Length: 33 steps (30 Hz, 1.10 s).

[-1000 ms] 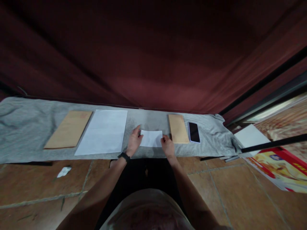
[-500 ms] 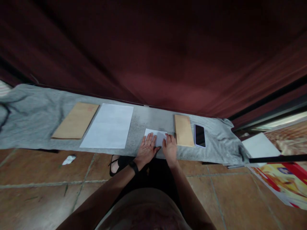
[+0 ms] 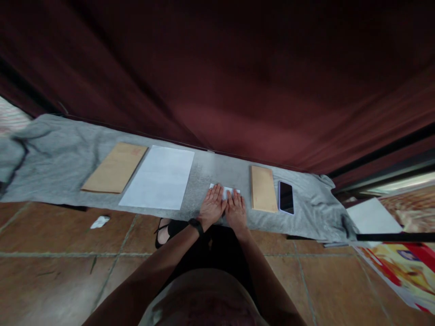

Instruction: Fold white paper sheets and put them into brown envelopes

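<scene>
Palms down on small white paper (image 3: 225, 192)
I have my left hand (image 3: 212, 206) and right hand (image 3: 236, 212) side by side, fingers extended flat, mostly covering the paper on the grey cloth (image 3: 226, 168).

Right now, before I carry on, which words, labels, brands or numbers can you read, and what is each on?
No text is legible.
Large brown envelope: faint reddish print near its upper right corner, too small to read.
Small brown envelope: faint marks, too blurred.
Red-and-yellow printed packaging: blue emblem, too blurred.
Smartphone: dark screen, nothing readable.
Small white paper: mostly covered, nothing readable.
</scene>
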### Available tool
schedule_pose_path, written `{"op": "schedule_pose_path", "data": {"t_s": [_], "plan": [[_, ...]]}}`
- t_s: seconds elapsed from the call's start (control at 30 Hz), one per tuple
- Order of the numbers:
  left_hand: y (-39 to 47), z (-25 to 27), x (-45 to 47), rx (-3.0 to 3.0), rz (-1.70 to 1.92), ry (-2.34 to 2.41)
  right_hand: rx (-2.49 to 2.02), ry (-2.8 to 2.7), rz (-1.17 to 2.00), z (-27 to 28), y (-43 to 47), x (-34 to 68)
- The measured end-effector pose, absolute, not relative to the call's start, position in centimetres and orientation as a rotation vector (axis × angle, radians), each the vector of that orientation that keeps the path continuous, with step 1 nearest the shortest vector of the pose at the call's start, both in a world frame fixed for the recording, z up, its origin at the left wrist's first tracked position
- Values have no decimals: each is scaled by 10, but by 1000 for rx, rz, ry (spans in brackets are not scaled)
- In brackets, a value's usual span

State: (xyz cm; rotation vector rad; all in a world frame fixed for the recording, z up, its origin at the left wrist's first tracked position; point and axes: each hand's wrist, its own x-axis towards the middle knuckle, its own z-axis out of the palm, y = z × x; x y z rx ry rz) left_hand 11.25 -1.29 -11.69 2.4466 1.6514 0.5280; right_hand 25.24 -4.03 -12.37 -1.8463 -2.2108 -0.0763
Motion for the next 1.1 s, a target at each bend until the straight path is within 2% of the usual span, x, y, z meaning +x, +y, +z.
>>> {"op": "schedule_pose_path", "data": {"t_s": [0.27, 0.7, 0.87, 1.1], "plan": [[-16, -124, 98, 2480, 475, 1690, -1880, -2153, -174, -129, -45, 257], [-21, -120, 93, 2395, 382, 1776, -1930, -2096, -45, -127, -42, 258], [-21, -119, 93, 2345, 422, 1752, -1771, -2224, 80, -126, -33, 237], [-24, -120, 87, 2414, 347, 1748, -1743, -2236, -147, -136, -42, 246]]}}
